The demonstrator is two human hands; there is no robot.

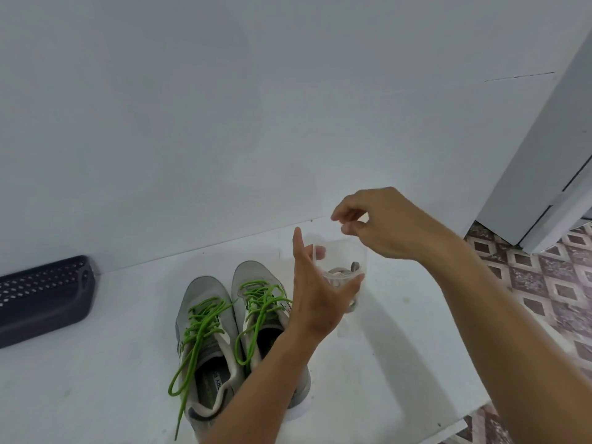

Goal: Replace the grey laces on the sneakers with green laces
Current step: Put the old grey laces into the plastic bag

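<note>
old grey laces going into a clear bag, green laces already on

the pair of grey mesh sneakers (224, 331) stands side by side near the middle of the white worktop (368, 373), toes toward its back edge where it meets the white wall (224, 107). both shoes carry bright green round laces (205, 318), threaded through the eyelets but left untied, with the loose ends trailing toward the front edge; that suggests the swap itself is done and only tidying remains.

just to the right of the sneakers, the left hand (315, 293) holds a small clear plastic bag (344, 270) from below and behind, fingers curled loosely round it, probably to keep it upright and its mouth open. the grey laces (342, 274) sit bundled inside. the right hand (381, 222) is above it, thumb and fingertips pinching the bag's top rim, likely to close or steady the opening.

a dark perforated plastic basket (41, 296) rests at the worktop's left edge, against the wall. patterned floor tiles (551, 283) show beyond the right edge.
</note>
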